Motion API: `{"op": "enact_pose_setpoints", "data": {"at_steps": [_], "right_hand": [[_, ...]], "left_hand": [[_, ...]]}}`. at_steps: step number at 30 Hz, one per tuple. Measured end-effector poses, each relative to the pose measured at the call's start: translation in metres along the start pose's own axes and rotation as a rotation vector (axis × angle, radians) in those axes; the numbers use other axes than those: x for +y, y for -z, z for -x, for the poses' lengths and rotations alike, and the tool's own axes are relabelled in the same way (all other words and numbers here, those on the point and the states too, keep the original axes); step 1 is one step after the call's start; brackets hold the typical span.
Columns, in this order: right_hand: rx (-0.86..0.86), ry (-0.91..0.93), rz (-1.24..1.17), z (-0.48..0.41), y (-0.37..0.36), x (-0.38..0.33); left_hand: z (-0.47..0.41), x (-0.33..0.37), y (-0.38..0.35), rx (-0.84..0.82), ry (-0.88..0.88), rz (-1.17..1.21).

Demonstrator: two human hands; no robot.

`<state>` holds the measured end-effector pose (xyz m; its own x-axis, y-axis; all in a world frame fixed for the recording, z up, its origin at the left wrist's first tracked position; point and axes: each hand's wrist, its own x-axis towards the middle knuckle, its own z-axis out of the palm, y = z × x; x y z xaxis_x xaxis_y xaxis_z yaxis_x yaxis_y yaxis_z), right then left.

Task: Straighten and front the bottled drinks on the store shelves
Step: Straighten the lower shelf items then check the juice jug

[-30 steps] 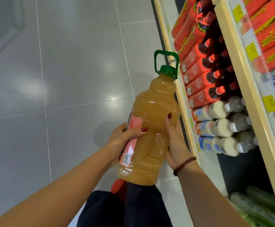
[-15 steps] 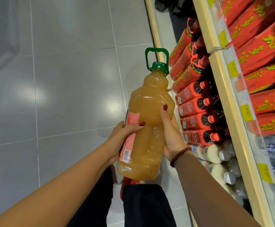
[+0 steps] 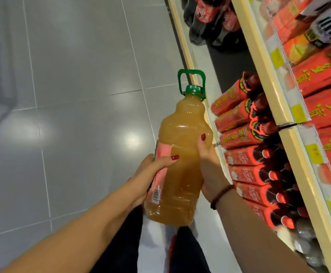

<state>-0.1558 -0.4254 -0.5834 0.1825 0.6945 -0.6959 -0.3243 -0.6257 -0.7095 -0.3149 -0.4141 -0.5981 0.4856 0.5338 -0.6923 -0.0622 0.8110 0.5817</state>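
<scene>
Juice bottle [image 3: 180, 164], large and filled with cloudy amber liquid, sits at the centre of the view, held in the air above the grey tiled floor [image 3: 72, 95]. Its green cap with a loop handle [image 3: 192, 81] points to twelve o'clock, tilted slightly toward the shelves. The left hand [image 3: 147, 180] grips it from nine o'clock, with the thumb across the front beside the pink label [image 3: 160, 154] and the fingers wrapped behind. The right hand [image 3: 210, 170] clasps it from three o'clock, thumb lying up the bottle's side; a brown bead bracelet [image 3: 220, 196] circles that wrist.

At three o'clock of the bottle a row of red-labelled bottles [image 3: 249, 174] with red caps fills the lower shelf, close to the right hand but not touching it. Above them runs the cream shelf edge [image 3: 269, 75] carrying yellow price tags [image 3: 316, 153], and red cartons [image 3: 322, 69] with gold lettering fill the upper shelf. Dark cola bottles [image 3: 206, 14] stand at one o'clock, far along the lower shelf.
</scene>
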Motion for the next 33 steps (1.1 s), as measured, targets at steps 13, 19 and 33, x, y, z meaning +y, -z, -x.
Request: {"op": "enact_pose_setpoints", "data": {"at_steps": [13, 19, 33], "right_hand": [[0.004, 0.023, 0.102, -0.104, -0.093, -0.100], [0.045, 0.034, 0.075, -0.150, -0.115, -0.149], [0.336, 0.073, -0.188, -0.115, -0.179, -0.252]], "left_hand": [[-0.072, 0.145, 0.069, -0.016, -0.056, -0.103], [-0.117, 0.209, 0.082, 0.016, -0.007, -0.131], [-0.102, 0.362, 0.075, -0.253, 0.142, -0.279]]}}
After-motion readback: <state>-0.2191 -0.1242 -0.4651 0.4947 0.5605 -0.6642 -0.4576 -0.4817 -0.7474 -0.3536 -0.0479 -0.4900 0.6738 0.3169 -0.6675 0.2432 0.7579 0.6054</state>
